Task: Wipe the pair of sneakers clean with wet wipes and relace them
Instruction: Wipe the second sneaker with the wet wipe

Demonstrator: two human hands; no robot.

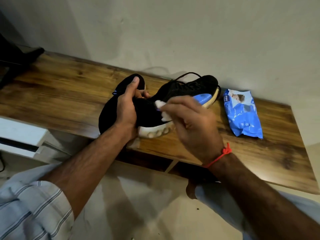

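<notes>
I can read only "mee mee", printed on the blue wet wipes pack [243, 112] near the wooden shelf's [69, 94] right end.

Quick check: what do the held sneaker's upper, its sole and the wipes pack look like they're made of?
Held sneaker: the upper looks like matte black knit fabric, with no shine. Its sole looks like off-white foam or rubber with moulded bumps. Wipes pack: glossy blue plastic film, crinkled and catching light. The right hand pinches a white wipe, probably soft nonwoven.

A room in a home, it seems. A wood-grain table [65, 94] stands against a plain plastered wall [173, 32], with a white cabinet [20, 135] low beside the table's left end.
</notes>
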